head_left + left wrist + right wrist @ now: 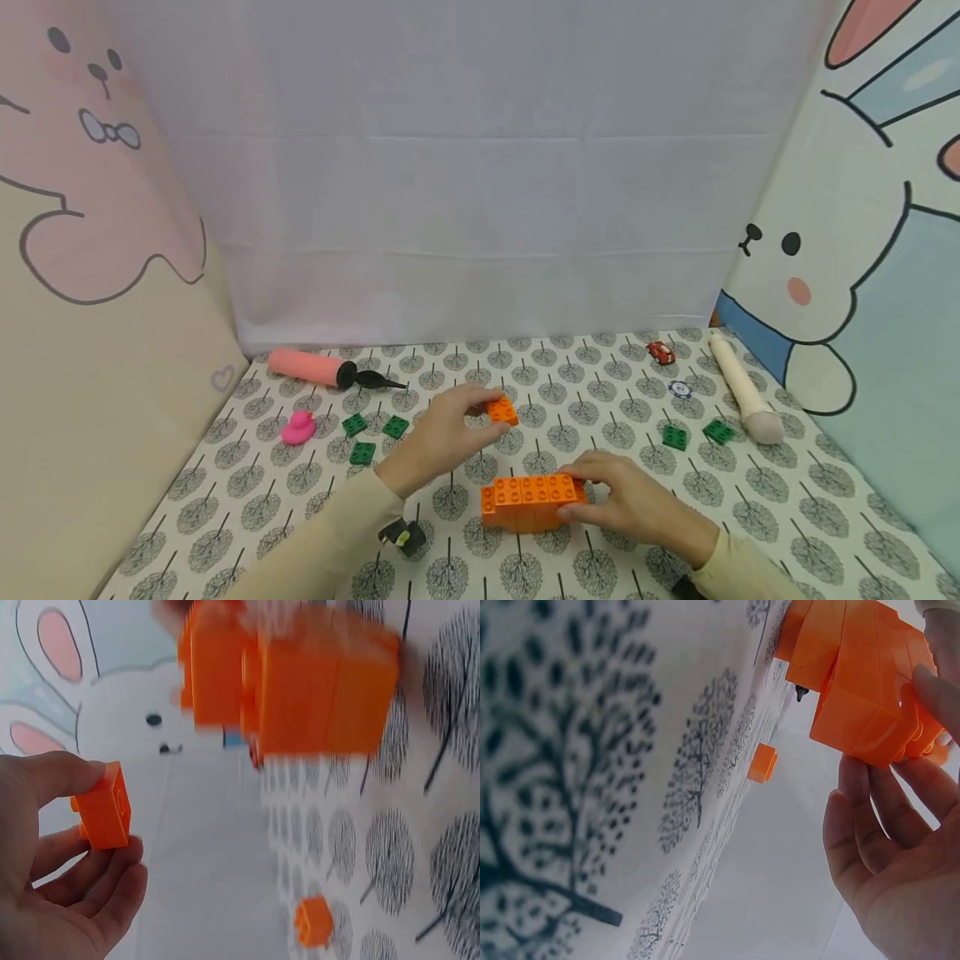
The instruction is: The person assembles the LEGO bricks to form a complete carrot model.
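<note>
My left hand [444,429] pinches a small orange toy brick [105,806] between thumb and fingers, out over the middle of the table. Closer to me, my right hand [626,500] grips the right end of a long block built from orange bricks [528,500], its studs facing up in the head view. The right wrist view has the fingers [889,814] of that hand on the block's edge. A loose orange brick [313,921] lies on the cloth beyond the block in both wrist views. The held brick and the block are apart.
Several green bricks [362,452] lie left, with a pink rubber duck [298,427] and a pink pump-like cylinder with black nozzle [307,367]. At right are two green bricks [674,437], a poker chip [679,389], a red toy car [661,352] and a cream-coloured wand [742,387].
</note>
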A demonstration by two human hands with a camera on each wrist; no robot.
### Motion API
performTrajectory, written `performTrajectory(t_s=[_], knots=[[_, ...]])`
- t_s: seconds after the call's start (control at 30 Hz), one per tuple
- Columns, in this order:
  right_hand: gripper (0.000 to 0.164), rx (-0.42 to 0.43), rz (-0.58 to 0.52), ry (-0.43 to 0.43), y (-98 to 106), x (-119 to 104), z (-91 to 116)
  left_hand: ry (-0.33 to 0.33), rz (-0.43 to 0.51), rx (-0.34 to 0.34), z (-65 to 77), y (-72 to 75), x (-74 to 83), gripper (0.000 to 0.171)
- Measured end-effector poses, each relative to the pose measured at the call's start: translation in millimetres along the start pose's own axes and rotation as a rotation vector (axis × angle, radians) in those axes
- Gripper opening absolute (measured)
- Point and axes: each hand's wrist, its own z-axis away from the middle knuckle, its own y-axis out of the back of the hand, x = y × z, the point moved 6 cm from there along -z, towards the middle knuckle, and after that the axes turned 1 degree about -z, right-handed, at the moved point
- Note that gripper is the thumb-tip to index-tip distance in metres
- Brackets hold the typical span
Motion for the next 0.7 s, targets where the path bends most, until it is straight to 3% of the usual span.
performTrajectory(t_s=[0.17, 0.4, 0.7], knots=[[0.039, 0.0, 0.001, 0.004, 0, -1, -1, -0.08, -0.01, -0.067, 18.2, -16.8, 22.9, 0.043], [0.036, 0.006, 0.007, 0.019, 0, -1, 0, -0.163, 0.023, -0.133, 31.0, -43.6, 34.7, 0.041], [0.04, 0.022, 0.0, 0.056, 0, -1, 0, -0.122, 0.041, -0.161, 34.0, -60.7, 34.7, 0.04]])
